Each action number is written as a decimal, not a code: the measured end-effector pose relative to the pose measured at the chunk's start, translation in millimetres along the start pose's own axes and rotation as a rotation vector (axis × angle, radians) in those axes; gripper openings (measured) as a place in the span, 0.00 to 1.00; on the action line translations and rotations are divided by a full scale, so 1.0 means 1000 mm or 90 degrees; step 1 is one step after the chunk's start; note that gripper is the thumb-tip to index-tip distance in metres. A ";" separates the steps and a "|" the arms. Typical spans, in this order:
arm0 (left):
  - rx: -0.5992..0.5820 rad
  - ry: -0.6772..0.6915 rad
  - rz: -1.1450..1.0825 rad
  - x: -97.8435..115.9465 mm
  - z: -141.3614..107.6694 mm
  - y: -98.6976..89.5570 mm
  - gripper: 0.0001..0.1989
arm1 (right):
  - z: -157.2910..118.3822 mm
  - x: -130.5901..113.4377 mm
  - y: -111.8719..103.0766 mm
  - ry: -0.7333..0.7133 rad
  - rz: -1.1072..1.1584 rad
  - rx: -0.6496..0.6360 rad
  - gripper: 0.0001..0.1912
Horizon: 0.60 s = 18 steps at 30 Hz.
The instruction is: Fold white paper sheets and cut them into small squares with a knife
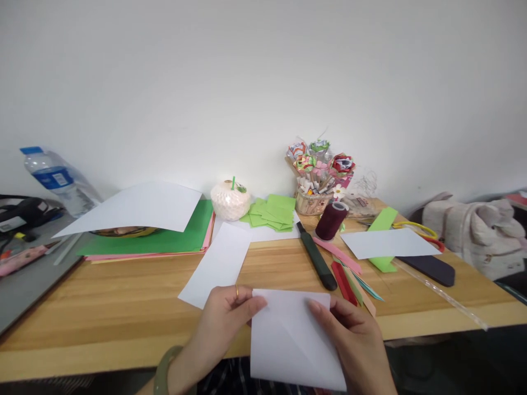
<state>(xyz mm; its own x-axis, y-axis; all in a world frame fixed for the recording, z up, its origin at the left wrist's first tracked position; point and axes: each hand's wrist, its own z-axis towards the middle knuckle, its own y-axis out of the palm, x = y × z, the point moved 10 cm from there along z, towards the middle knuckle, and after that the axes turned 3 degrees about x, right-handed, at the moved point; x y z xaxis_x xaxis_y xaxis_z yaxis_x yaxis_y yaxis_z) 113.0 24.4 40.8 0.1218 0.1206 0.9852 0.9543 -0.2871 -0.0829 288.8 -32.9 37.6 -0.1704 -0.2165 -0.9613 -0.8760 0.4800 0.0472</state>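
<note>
A piece of white paper (290, 340) with a faint diagonal crease is held up at the front edge of the table. My left hand (230, 315), with a ring and a bangle, pinches its upper left corner between thumb and fingers. At the upper right, my right hand (349, 329) grips the same sheet, thumb in front and fingers behind. Just beyond my left hand lies a white paper strip (220, 263). A dark-handled utility knife (316, 258) and several coloured paper strips (349, 282) rest beyond my right hand.
Green paper pieces (272, 213), a white lumpy object (229, 201), a maroon thread spool (330, 221) and a basket of paper flowers (315, 203) stand toward the wall. Stacked coloured sheets (189, 236) and a water bottle (57, 181) are left; yellow-and-red-handled scissors (428, 233) are right.
</note>
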 end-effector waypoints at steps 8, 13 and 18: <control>0.001 -0.025 -0.052 -0.005 -0.002 0.000 0.18 | 0.001 0.001 -0.004 -0.008 -0.020 0.012 0.18; 0.023 -0.013 -0.068 -0.004 -0.002 -0.002 0.15 | 0.000 0.002 -0.006 -0.007 -0.016 0.018 0.18; 0.021 0.000 -0.067 -0.001 -0.004 -0.001 0.14 | -0.002 0.002 -0.007 -0.005 -0.010 0.023 0.18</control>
<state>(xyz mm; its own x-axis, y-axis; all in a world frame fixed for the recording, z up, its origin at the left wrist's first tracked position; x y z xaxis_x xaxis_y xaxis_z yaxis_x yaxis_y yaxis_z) 110.8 20.5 40.2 0.0201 0.1482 0.9888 0.9704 -0.2411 0.0164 293.6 -38.1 36.2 -0.1527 -0.2177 -0.9640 -0.8618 0.5067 0.0221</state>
